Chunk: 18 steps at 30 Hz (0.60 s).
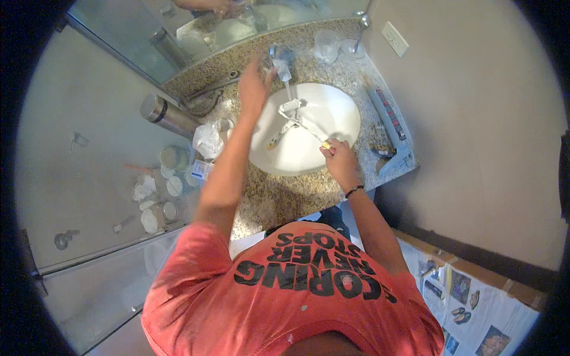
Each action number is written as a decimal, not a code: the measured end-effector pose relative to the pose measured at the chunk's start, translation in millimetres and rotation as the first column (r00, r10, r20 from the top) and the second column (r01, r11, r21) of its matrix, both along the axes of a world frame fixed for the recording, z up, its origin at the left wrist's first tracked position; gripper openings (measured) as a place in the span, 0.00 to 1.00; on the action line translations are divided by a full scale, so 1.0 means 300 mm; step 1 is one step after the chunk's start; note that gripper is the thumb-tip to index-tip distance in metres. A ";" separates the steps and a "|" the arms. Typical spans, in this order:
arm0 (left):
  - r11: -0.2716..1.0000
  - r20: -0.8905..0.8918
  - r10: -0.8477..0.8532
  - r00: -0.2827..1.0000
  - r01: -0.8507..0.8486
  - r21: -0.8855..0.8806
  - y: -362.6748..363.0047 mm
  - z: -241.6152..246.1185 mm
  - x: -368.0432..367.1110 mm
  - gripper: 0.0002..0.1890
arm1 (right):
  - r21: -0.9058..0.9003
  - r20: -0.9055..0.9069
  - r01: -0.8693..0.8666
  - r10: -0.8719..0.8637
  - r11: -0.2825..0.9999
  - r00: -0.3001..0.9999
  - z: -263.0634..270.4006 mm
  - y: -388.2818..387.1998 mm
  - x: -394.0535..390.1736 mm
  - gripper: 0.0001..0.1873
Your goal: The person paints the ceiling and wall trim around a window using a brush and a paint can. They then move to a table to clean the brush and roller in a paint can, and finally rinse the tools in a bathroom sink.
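My right hand grips the yellow handle of a small paint roller over the oval white sink basin. The roller's white-coated cover sits below the faucet, where water runs down. Beside the faucet's left side is my left hand, blurred, thumb apart from the fingers and nothing seen in it. Whether it touches the faucet I cannot tell. Another paint-smeared tool with a yellowish end lies in the basin under the roller frame.
A steel flask and a white plastic bag stand left on the granite counter. At the right edge lies a long blue-grey tool. Clear cups stand behind the basin. A mirror borders the back; a wall outlet is at right.
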<state>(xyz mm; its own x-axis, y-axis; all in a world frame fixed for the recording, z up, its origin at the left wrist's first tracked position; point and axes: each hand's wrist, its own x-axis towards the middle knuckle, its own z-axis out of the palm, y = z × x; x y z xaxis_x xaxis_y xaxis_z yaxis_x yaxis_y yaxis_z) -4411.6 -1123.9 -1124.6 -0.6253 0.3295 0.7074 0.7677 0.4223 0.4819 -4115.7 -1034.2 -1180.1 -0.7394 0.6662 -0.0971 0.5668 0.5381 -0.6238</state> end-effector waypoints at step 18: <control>0.789 0.793 0.265 0.549 0.349 -0.506 -0.239 -0.360 0.453 0.20 | -0.507 -0.214 -0.192 0.094 0.841 0.972 -0.340 0.269 -0.464 0.25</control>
